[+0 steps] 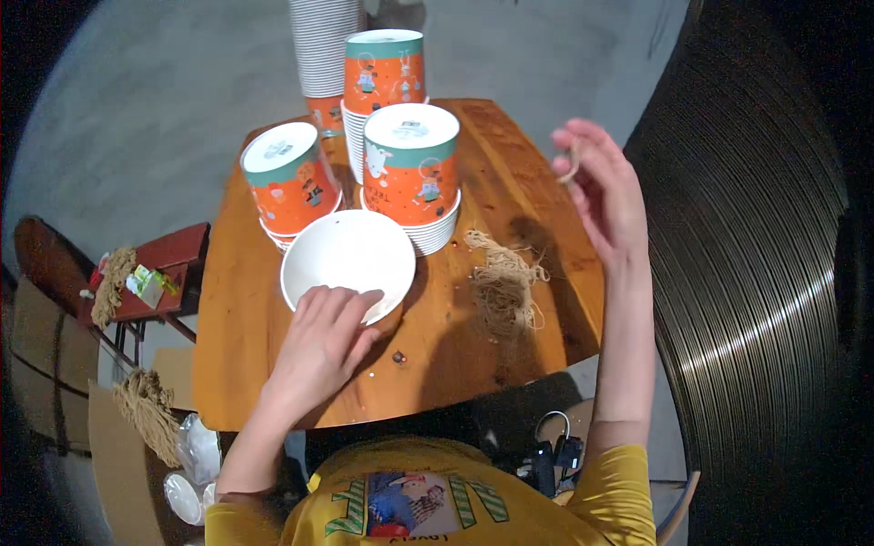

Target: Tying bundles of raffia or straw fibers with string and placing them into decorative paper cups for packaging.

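Note:
My left hand [326, 332] grips the near rim of a paper bucket [350, 255], with its fingers over the white inside. That bucket's mouth tilts toward me, and a sliver of its orange outside shows below. Raised at the right, away from the tabletop, my right hand [605, 187] pinches a short loop of tan twine [571, 166]. A loose heap of the same twine [505, 287] lies on the table between my hands. Beyond the held bucket, upside-down stacks of orange and green paper buckets [410, 173] stand close together, another stack [289, 177] to their left.
The wooden table [519, 173] has rounded edges. A tall white stack of buckets [326, 55] rises at its back. At left, a red bench [168, 255] bears more twine; a twine bundle [148, 409] hangs lower. A ribbed dark surface [756, 273] curves along the right.

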`<state>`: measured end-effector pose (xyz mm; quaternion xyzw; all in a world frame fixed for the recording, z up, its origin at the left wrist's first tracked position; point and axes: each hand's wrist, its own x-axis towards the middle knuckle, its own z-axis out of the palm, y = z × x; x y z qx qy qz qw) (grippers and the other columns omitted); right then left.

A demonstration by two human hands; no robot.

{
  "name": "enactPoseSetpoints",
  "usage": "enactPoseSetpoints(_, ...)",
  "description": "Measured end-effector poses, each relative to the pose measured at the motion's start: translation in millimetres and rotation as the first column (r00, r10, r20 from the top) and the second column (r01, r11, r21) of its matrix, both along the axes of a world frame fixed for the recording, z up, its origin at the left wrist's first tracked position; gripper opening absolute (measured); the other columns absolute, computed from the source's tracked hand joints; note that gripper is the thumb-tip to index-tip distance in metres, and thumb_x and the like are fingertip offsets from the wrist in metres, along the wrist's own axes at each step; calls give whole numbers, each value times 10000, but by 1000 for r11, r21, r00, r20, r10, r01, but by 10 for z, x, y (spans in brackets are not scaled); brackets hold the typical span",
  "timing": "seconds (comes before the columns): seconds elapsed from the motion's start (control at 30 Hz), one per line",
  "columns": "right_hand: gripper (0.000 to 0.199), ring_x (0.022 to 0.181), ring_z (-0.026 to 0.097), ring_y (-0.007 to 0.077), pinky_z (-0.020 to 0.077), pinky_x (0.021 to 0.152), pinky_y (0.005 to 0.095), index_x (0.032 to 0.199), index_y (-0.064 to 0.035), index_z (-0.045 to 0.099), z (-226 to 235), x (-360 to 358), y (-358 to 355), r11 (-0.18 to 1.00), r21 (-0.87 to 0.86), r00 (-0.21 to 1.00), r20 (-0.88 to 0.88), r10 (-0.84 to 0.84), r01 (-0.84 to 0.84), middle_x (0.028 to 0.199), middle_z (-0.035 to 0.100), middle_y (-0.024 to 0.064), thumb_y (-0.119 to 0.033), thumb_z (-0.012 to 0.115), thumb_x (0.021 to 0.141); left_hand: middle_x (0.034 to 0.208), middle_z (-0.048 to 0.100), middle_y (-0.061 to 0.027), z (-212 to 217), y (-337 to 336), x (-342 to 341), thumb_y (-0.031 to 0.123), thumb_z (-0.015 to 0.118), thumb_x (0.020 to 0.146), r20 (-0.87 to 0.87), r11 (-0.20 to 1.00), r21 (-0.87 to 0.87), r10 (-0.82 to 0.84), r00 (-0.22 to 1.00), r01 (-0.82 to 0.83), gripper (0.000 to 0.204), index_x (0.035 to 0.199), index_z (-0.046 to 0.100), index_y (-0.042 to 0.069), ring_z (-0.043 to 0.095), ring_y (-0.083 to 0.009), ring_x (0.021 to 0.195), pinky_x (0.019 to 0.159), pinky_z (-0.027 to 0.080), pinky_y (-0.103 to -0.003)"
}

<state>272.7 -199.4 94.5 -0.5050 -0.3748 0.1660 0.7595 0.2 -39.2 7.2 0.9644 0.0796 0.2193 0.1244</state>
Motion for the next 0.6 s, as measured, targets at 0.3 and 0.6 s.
enactPoseSetpoints(0.3,85,651,536,91,428,586,218,832,-19,620,-894,-1001,314,890,-441,829,535,162,111,736,570,26,-65,673,785,1055,532,-144,-32,-74,-32,153,715,749,322,979,-195,1,947,66,452,1136,521,24,513,-332,991,859,420,-398)
enactPoseSetpoints(0.6,52,694,509,204,400,656,337,776,-60,606,-1030,-1305,262,907,-417,785,583,211,65,709,516,62,-59,647,744,755,579,-104,-230,-282,-58,79,611,844,247,874,-479,50,968,77,94,915,603,18,578,-274,719,632,472,-352)
